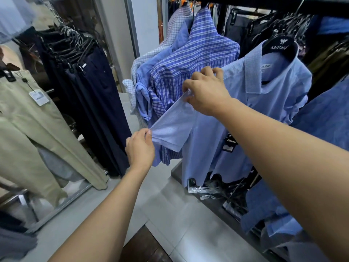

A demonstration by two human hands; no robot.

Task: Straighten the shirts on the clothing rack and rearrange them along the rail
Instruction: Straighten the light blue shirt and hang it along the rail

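Note:
A light blue short-sleeved shirt [268, 103] hangs on a black hanger [279, 46] from the dark rail [283, 2] at the top. Its sleeve [173, 127] is stretched out toward me. My left hand [140, 148] pinches the sleeve's hem at its lower corner. My right hand [205, 91] grips the sleeve near the shoulder seam. Behind it hang a blue-and-white plaid shirt [192, 59], a plain blue shirt [145, 87] and a white checked shirt [170, 35].
Navy trousers [94, 103] and beige trousers [37, 133] hang on a rack at the left. Darker blue shirts [328, 120] hang at the right. Plastic-wrapped packets [207, 188] lie on the rack's dark base. Grey floor tiles [170, 210] lie below.

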